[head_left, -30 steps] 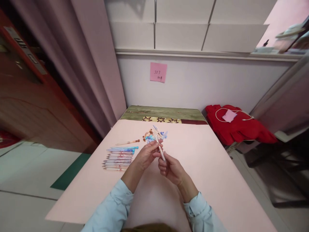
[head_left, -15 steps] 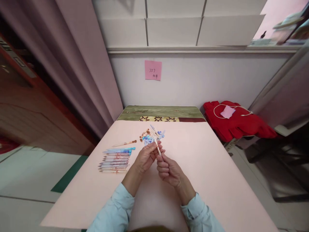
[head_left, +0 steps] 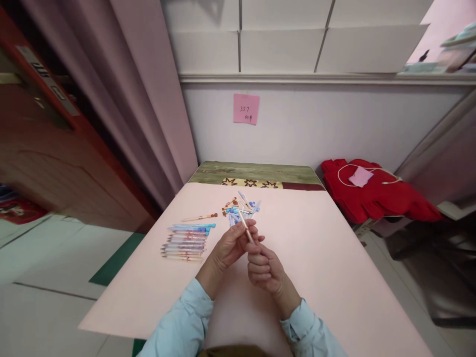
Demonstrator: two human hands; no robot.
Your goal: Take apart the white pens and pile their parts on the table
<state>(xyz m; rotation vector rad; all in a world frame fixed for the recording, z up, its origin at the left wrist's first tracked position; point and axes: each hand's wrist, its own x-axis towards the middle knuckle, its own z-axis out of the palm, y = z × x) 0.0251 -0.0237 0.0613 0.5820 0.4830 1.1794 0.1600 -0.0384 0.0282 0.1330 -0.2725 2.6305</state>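
A slim, pale pen is held between both hands over the table, slanting up and away toward the left. Its upper barrel is pinched by the fingertips of my left hand. Around its lower end my right hand is closed, hiding that part. Just beyond the fingers lies a loose pile of pen parts in blue, white and brown. To the left, several pens lie side by side in a row. One pen with a brown cap lies apart, above that row.
The table has a pale pink cover, with green wood-patterned surface at its far edge. A pink note is stuck on the wall. Red cloth with a white cable lies beyond the right edge. A curtain hangs at left.
The view has shifted, so the scene sits slightly further right. Both hands keep hold of the same pen, with little other movement. The row and pile look the same.
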